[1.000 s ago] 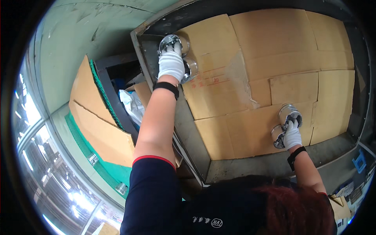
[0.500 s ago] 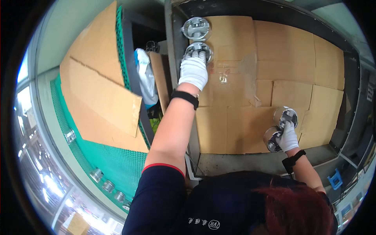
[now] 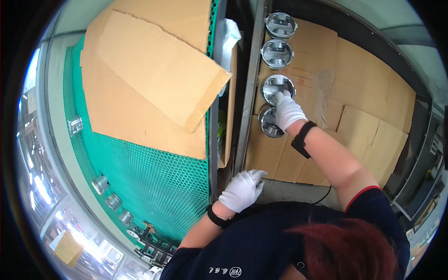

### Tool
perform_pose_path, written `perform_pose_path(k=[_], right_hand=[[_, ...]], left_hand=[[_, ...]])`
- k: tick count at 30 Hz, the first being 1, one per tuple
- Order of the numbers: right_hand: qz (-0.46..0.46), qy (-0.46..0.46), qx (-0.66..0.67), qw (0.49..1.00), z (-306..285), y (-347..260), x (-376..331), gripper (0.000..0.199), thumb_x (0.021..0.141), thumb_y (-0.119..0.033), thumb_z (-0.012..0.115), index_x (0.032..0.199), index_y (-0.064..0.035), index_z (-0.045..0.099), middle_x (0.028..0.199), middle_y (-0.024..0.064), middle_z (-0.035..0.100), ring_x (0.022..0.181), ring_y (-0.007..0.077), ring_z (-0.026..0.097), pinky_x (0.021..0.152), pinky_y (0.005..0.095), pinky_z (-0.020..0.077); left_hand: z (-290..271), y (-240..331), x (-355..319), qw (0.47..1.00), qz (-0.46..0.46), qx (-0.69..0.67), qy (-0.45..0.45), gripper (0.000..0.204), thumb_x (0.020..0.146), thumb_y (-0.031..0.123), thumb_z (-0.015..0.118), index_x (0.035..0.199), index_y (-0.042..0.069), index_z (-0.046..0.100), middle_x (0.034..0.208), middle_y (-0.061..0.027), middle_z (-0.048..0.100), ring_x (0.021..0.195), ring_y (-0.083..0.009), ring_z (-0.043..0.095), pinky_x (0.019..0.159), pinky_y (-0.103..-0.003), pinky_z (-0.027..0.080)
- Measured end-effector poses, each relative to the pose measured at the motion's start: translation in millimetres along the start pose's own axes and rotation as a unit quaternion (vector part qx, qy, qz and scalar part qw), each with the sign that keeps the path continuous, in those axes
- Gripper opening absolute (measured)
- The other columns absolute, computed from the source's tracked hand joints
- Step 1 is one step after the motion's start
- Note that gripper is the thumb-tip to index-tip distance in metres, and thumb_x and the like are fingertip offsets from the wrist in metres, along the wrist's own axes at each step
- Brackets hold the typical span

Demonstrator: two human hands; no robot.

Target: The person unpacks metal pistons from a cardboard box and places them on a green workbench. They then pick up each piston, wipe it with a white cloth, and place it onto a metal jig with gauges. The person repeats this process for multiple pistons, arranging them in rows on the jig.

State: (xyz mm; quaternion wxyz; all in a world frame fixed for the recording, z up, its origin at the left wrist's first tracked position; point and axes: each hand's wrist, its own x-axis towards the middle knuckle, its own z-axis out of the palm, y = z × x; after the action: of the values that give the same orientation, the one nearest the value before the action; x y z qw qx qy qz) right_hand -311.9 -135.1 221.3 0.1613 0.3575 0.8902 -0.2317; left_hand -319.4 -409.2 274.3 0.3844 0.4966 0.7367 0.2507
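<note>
In a cardboard-lined metal bin, metal pistons stand in a column along the left wall. The far piston (image 3: 281,25) and the second piston (image 3: 276,53) stand free of my hands. My white-gloved right hand (image 3: 288,113) has its fingers inside the third piston (image 3: 270,88) and grips it. Against the same hand rests the nearest piston (image 3: 269,123), which is tilted; the hold on it is partly hidden. My gloved left hand (image 3: 242,190) is by the bin's near left corner, fingers loosely bent and a little apart, with nothing visible in it.
Flattened cardboard sheets (image 3: 154,74) cover part of a green mesh mat (image 3: 144,179) on the left. Several more pistons, one of them a silver piston (image 3: 100,184), stand along the mat's outer edge. A plastic bag (image 3: 228,44) sits in the gap beside the bin's wall (image 3: 249,95).
My right hand has carried two pistons from the bin's near right leftward to the column. My left hand has let go of the second piston and drawn back toward me. The view has shifted left.
</note>
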Motion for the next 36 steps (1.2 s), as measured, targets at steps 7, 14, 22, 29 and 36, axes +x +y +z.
perform_pose_path(k=[7,14,22,29,36], right_hand=[[0.032,0.051,0.002,0.998,30.1,-22.5,36.6,0.037,0.092,-0.002,0.051,0.129,-0.004,0.05,0.136,0.0268,0.048,0.109,0.0455,0.065,0.091,0.0507,0.0556],[0.002,0.027,0.03,0.999,36.2,-30.4,30.6,0.081,0.086,-0.001,0.059,0.157,-0.0147,0.024,0.155,0.0286,0.029,0.116,0.0471,0.061,0.097,0.0491,0.0532],[-0.094,0.107,0.055,0.988,5.7,-2.0,-32.0,0.098,0.075,-0.015,0.084,0.154,-0.0062,0.027,0.157,0.0274,0.029,0.135,0.0451,0.046,0.11,0.0456,0.0453],[0.04,0.123,-0.015,0.992,8.1,141.7,-202.4,0.065,0.08,-0.014,0.074,0.139,-0.002,0.047,0.137,0.0249,0.054,0.124,0.0413,0.055,0.102,0.0456,0.0496],[0.126,0.018,-0.013,0.992,104.2,306.1,-352.3,0.065,0.076,-0.025,0.082,0.13,0.0026,0.058,0.123,0.0246,0.067,0.115,0.0376,0.065,0.099,0.042,0.0524]], left_hand=[[-0.3,-0.5,0.2,0.995,0.016,-0.056,0.075,0.027,0.089,0.013,0.065,0.115,0.005,0.065,0.105,-0.0177,0.07,0.094,-0.0392,0.066,0.083,-0.048,0.053],[-8.5,-0.9,1.6,0.994,0.048,-0.071,0.072,0.026,0.09,0.013,0.065,0.115,0.005,0.065,0.106,-0.0182,0.07,0.096,-0.04,0.066,0.084,-0.049,0.053],[-14.0,-2.9,3.4,0.992,0.027,-0.094,0.084,0.024,0.091,0.017,0.062,0.108,0.002,0.068,0.104,-0.0217,0.071,0.099,-0.042,0.066,0.088,-0.048,0.053],[-2.4,-6.1,10.9,0.997,-0.012,-0.025,0.069,0.026,0.092,0.021,0.061,0.108,0.004,0.071,0.106,-0.0213,0.072,0.1,-0.0385,0.069,0.09,-0.044,0.055],[35.6,17.4,-53.6,0.983,-0.014,-0.04,0.177,0.024,0.092,0.023,0.064,0.11,0.008,0.071,0.105,-0.0195,0.073,0.098,-0.0382,0.07,0.088,-0.045,0.056]])
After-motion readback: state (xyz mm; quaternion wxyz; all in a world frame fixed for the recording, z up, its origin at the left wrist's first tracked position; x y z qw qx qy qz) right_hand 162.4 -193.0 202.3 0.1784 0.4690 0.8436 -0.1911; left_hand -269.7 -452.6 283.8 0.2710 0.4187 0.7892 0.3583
